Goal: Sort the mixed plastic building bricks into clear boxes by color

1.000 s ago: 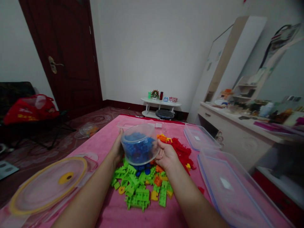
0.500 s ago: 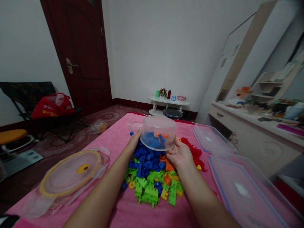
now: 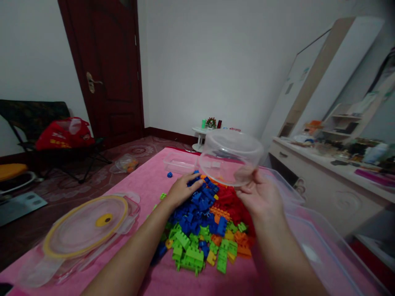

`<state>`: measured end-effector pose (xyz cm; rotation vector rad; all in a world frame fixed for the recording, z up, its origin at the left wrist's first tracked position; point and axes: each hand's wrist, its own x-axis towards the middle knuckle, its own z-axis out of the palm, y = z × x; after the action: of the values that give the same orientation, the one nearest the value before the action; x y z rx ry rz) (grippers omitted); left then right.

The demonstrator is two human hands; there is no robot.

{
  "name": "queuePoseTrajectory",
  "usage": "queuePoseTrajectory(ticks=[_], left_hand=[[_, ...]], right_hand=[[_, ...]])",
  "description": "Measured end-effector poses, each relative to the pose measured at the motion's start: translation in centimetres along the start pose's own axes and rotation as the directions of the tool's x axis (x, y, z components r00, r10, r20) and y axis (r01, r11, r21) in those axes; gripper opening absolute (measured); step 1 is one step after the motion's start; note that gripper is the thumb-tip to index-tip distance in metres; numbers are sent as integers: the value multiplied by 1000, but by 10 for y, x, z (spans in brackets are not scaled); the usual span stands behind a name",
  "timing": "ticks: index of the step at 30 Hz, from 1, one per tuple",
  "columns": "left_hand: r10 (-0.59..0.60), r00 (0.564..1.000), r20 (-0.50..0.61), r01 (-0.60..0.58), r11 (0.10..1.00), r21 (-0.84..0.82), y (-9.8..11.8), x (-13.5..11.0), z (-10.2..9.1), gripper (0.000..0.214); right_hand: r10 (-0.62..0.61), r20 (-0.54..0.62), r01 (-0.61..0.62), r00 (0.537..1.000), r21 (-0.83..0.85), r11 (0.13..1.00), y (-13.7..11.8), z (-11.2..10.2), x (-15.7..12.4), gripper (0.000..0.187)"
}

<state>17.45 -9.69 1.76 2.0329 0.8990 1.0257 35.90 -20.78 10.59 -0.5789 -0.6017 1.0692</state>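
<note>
A clear round plastic container (image 3: 230,158) is tilted above the far side of the brick pile, gripped at its lower right rim by my right hand (image 3: 259,191). Only the pink cloth and a rectangular shape show through its wall. My left hand (image 3: 185,190) lies on the blue toy bricks (image 3: 197,205), palm down with fingers apart, holding nothing. Red bricks (image 3: 231,207) spread to the right of the blue ones, below the container. Green bricks (image 3: 189,253) and some orange bricks (image 3: 242,238) lie at the near side of the heap.
A round lid with a yellow ring (image 3: 86,226) rests on clear plastic at the left of the pink cloth (image 3: 148,181). A small rectangular clear box (image 3: 179,162) sits at the far edge. Larger clear plastic boxes (image 3: 327,242) line the right side. One blue brick (image 3: 169,174) lies apart.
My left hand has let go of the round container and come down on the blue bricks. My right hand has moved the container up and right. Bricks seen through it before are now in the pile.
</note>
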Motion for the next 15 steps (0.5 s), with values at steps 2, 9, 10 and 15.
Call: queuePoseTrajectory(ticks=[2,9,10,15], left_hand=[[8,998,57,-18,984,178,7,-3,4,59],[-8,997,73,-19,932,363,15,-8,9,54],[-9,998,70,-18,931,363,14,-8,9,53],[-26,998,60,2,930,368,14,-8,9,55]], right_hand=[[-150,-46,147,988,-76,986,-29,6,11,9],[-324,251,215,912,-966,-144,-61,-32,104,16],[-255,245,133,935,-912,-387,-57,-44,114,17],[-35,140,48,990,-549,-834,-31,-94,134,26]])
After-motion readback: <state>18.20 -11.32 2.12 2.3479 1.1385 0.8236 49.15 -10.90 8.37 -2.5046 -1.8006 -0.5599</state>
